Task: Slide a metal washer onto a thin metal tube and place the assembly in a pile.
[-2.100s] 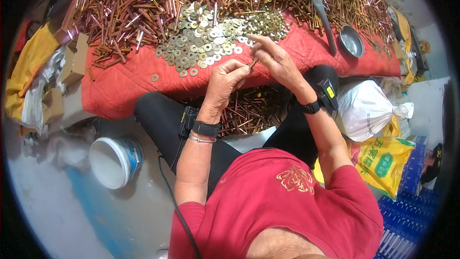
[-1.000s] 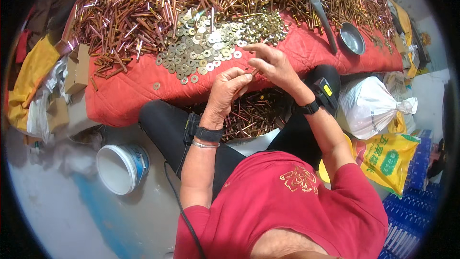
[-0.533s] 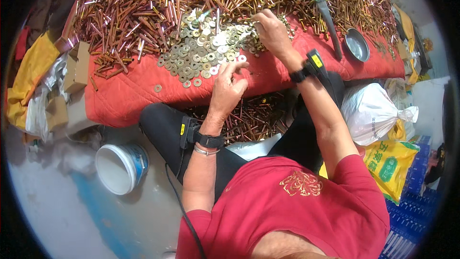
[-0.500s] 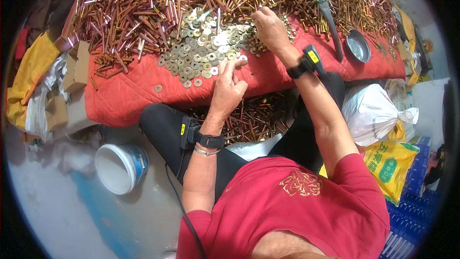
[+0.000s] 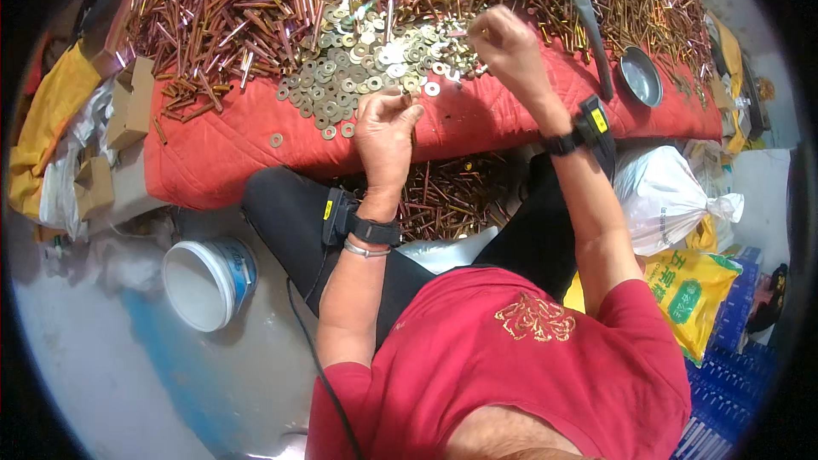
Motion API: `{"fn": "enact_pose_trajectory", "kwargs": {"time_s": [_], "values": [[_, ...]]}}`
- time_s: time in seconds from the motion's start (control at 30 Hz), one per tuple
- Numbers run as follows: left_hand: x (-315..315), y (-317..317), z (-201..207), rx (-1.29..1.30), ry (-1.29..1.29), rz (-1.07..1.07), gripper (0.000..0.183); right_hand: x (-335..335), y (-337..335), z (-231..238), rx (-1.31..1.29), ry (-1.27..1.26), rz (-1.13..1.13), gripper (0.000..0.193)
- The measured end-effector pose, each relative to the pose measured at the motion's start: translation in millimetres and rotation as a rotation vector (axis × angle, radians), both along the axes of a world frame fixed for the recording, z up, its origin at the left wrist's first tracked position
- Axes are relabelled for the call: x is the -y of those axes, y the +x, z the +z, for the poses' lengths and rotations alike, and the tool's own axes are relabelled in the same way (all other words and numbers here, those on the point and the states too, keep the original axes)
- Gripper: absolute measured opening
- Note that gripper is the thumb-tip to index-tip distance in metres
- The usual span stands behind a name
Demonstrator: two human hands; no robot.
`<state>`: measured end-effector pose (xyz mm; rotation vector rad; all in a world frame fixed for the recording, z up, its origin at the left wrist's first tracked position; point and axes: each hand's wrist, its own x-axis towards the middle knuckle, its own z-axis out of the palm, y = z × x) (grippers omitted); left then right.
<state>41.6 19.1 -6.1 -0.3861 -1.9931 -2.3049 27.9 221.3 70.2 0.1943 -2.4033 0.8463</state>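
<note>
- Left hand (image 5: 385, 132): half a second ago the index finger points outward; now the fingers curl in toward the thumb, at the near edge of the washers (image 5: 328, 81). Whether they grip a part cannot be told.
- Right hand (image 5: 511, 47): now farther right, over the right side of the small metal pieces (image 5: 452, 49). Fingers are bent inward and blurred; contents cannot be told.
- Metal tubes (image 5: 247, 25): heaped along the far side, beyond the washers.
- Surface: red quilted cloth (image 5: 213, 162); one washer lies apart at near left. A dark handle (image 5: 596, 47) and a round dish (image 5: 641, 77) rest at right.
- More tubes (image 5: 452, 204) lie below the near edge, between the knees.
- Room: white bucket (image 5: 198, 287) tilted on the floor (image 5: 111, 358) at left; white bag (image 5: 652, 200) and yellow bag (image 5: 694, 298) at right.
</note>
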Motion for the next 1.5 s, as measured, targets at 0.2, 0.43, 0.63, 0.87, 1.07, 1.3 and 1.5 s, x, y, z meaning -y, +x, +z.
{"fn": "enact_pose_trajectory", "kwargs": {"time_s": [0.2, 0.43, 0.63, 0.87, 1.07, 1.3, 1.5], "values": [[4.4, -2.2, 1.6, 0.432, 0.435, -0.087, 0.013, 8.5, 63.5, -23.4, 0.329, 0.153, 0.077, 0.011], [12.2, -1.6, 4.9, 0.493, 0.528, -0.056, 0.018, 27.2, 61.8, -16.0, 0.409, 0.346, 0.070, 0.014], [15.7, -5.6, 4.0, 0.539, 0.541, -0.033, 0.018, 26.6, 41.3, -23.3, 0.378, 0.416, 0.047, 0.015], [12.0, -4.3, 0.2, 0.516, 0.608, -0.055, 0.011, 31.8, 6.8, 3.2, 0.580, 0.661, 0.082, 0.016], [16.6, -6.5, -3.0, 0.538, 0.612, -0.013, 0.010, 29.0, 23.6, 4.6, 0.476, 0.498, 0.048, 0.017], [13.6, -6.6, -1.2, 0.565, 0.605, 0.003, 0.011, 22.2, 29.1, -11.8, 0.593, 0.505, -0.001, 0.015], [12.8, -9.1, -4.1, 0.505, 0.686, -0.049, 0.010, 39.5, -0.5, 14.3, 0.851, 0.828, 0.099, 0.018]]}}
